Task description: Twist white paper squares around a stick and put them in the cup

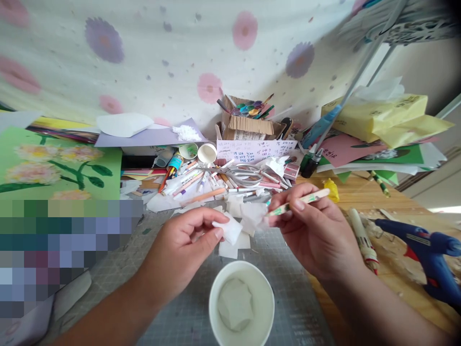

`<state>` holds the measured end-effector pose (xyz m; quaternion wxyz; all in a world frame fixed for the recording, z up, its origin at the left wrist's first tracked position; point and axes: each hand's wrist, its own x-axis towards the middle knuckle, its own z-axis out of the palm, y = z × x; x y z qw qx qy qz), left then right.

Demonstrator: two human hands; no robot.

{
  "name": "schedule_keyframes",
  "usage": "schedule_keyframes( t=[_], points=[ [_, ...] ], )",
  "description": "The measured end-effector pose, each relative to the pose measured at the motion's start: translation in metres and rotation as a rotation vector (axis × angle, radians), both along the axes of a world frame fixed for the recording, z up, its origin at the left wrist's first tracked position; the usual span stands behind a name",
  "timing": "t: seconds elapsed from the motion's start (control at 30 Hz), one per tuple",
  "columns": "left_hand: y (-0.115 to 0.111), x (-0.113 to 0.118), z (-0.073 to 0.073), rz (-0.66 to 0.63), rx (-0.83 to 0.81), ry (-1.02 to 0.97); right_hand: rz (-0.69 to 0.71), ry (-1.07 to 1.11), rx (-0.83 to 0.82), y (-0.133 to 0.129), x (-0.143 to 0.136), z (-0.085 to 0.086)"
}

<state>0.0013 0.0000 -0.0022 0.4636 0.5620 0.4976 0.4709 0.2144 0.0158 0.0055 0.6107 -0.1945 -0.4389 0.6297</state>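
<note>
My left hand [196, 235] pinches a small folded piece of white tissue [229, 229] between thumb and fingertips. In my right hand [311, 226] is a flat wooden stick [309, 197] with green marks, pointing up to the right. A thin, sheer piece of white tissue [254, 215] hangs at the fingertips of that hand, close to the left one. Below and between the hands stands a white paper cup [269, 307] with pale paper lying at its bottom. White paper squares [227, 250] lie on the grey cutting mat [173, 298] behind the cup.
A blue glue gun [427, 247] and a thick pen [362, 238] lie at the right. Scissors [247, 175] rest on piled markers at the back, before a cardboard box [247, 126]. A green flower picture [90, 163] is at left, yellow tissue pack [389, 113] at right.
</note>
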Motion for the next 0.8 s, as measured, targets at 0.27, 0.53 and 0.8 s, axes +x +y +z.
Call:
schedule_keyframes(
  t=[0.27,0.53,0.8],
  points=[
    [-0.001,0.004,0.007,-0.009,0.009,-0.006,0.394,-0.472,0.227,-0.014,0.013,0.012],
    [-0.003,0.002,0.002,-0.038,0.056,0.082,0.057,-0.32,0.177,-0.008,0.001,-0.003],
    [-0.002,0.003,0.001,-0.025,0.071,0.104,-0.02,-0.424,0.191,-0.009,-0.007,-0.007]
  ],
)
